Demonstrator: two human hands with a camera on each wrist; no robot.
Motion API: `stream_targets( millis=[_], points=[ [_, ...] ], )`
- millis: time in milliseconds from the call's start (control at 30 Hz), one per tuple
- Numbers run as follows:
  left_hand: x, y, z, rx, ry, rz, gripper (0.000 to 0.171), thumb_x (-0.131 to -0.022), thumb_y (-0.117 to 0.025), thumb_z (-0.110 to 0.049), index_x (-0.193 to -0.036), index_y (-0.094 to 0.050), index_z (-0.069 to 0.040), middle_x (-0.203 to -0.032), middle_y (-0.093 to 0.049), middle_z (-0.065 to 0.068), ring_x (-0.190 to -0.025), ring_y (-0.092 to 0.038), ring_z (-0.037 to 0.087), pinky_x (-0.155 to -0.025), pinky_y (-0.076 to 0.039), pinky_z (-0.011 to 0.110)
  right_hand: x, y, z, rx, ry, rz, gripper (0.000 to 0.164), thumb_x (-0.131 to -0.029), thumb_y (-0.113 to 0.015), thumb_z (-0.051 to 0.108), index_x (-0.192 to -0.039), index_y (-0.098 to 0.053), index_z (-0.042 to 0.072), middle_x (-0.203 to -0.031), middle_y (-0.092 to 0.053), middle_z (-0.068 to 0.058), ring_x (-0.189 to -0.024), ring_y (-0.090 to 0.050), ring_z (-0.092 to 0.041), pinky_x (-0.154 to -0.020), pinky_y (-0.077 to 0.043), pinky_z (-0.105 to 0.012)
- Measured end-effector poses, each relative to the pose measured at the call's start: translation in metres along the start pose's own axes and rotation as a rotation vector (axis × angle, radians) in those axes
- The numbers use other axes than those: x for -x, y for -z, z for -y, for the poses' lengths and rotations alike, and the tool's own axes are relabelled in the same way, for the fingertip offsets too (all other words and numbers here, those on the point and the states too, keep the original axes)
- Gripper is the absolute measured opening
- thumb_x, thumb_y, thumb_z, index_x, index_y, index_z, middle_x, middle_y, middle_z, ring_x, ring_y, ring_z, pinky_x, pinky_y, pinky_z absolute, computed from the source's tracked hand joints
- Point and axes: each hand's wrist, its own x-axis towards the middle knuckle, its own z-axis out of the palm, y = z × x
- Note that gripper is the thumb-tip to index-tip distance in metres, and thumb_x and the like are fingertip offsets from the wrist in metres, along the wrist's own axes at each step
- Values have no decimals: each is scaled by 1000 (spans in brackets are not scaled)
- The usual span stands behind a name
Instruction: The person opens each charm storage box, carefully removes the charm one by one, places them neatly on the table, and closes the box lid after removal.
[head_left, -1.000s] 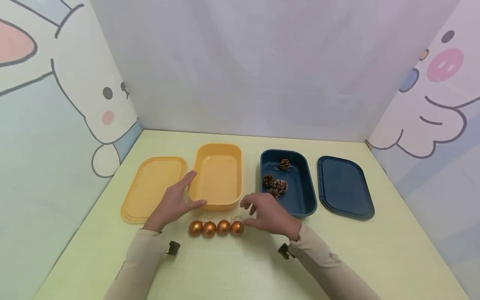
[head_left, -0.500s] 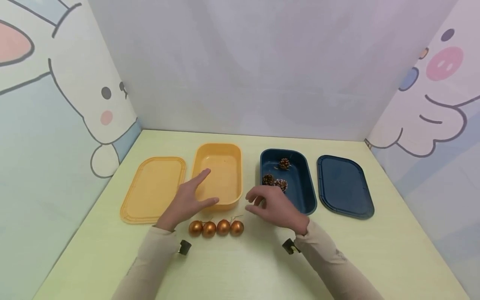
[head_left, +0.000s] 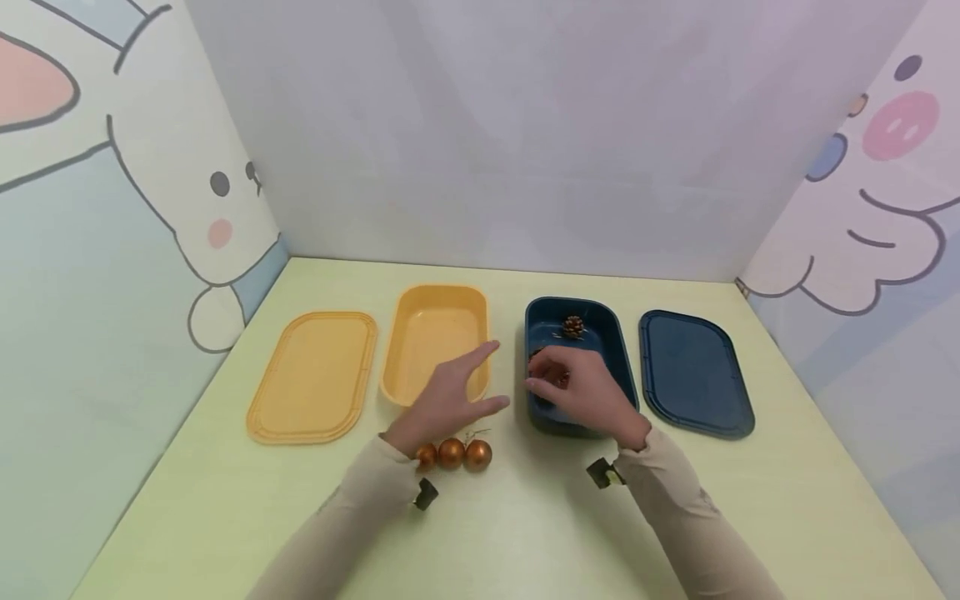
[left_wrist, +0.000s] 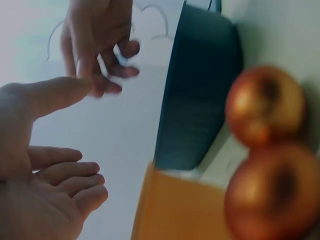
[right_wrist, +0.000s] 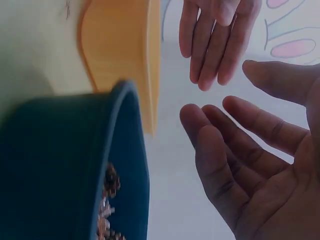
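Observation:
My left hand (head_left: 450, 396) hovers over the near right part of the yellow container (head_left: 395, 354), thumb and fingers spread and nothing in it. Above the near left part of the dark blue container (head_left: 558, 425) is my right hand (head_left: 588, 387), its fingers loosely bent; the right wrist view shows no object between them. A pine cone (head_left: 573, 327) lies at the back of the blue container, and more cones (right_wrist: 111, 182) are partly hidden by the right hand. Copper-gold baubles (head_left: 477, 455) sit in a row below the left wrist, which covers part of the row.
A yellow lid (head_left: 311, 379) lies flat left of the yellow container. The dark blue lid (head_left: 697, 373) lies right of the blue one. Both stand on a pale green table (head_left: 517, 533), with a light back wall (head_left: 480, 150) behind and cartoon-printed walls at the sides.
Both hands have moved right: the left from the yellow container's left side to its right, the right from beside the baubles up over the blue container. Baubles and containers stay in place.

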Motion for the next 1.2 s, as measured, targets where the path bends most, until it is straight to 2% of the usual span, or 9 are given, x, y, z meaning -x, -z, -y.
stream_targets(
  millis=[200, 367, 500, 633, 867, 1033, 1200],
  points=[
    [-11, -25, -21, -9, 15, 54, 79, -91, -74, -35, -155, -36, -7, -160, -42, 8, -147, -43, 28, -119, -40, 47, 0, 8, -22, 94, -64, 59, 20, -91, -75, 20, -106, -71, 8, -95, -73, -4, -77, -66, -11, -69, -56, -29],
    [-17, -39, -25, -46, 47, 82, 83, -91, -74, -34, -157, -32, -4, -163, -36, 11, -149, -40, 29, -120, -39, 46, -5, 5, -36, 198, -119, 117, 31, -87, -78, 18, -114, -69, 5, -97, -74, -9, -82, -69, -17, -70, -58, -35],
    [-20, -49, -26, -105, 76, 116, 88, -91, -74, -37, -157, -29, -3, -165, -31, 14, -150, -38, 32, -120, -39, 46, -8, 1, -38, 275, -188, 148, 38, -85, -80, 20, -118, -68, 5, -93, -74, -9, -78, -68, -19, -67, -57, -36],
    [-19, -57, -27, -149, 103, 134, 91, -89, -75, -41, -157, -29, -2, -165, -32, 14, -148, -40, 32, -119, -41, 44, -11, -1, -36, 342, -235, 167, 44, -83, -82, 23, -121, -68, 5, -96, -74, -11, -81, -69, -23, -68, -58, -38],
    [-19, -62, -31, -174, 134, 118, 91, -88, -76, -42, -156, -32, -2, -163, -36, 14, -144, -45, 33, -117, -43, 43, -17, -7, -35, 414, -262, 195, 45, -84, -82, 24, -122, -69, 6, -106, -75, -14, -91, -71, -30, -75, -60, -44],
    [-21, -62, -32, -183, 128, 100, 88, -88, -76, -43, -154, -36, 0, -159, -43, 14, -139, -51, 35, -113, -47, 44, -21, -14, -35, 465, -282, 211, 37, -84, -80, 21, -118, -72, 9, -99, -75, -14, -84, -71, -29, -66, -60, -44],
    [-23, -61, -33, -189, 123, 107, 88, -88, -76, -43, -154, -36, 0, -157, -45, 14, -137, -53, 35, -111, -49, 44, -22, -19, -37, 480, -286, 226, 39, -82, -78, 15, -120, -72, 11, -102, -75, -13, -85, -70, -27, -68, -60, -44]
  ],
)
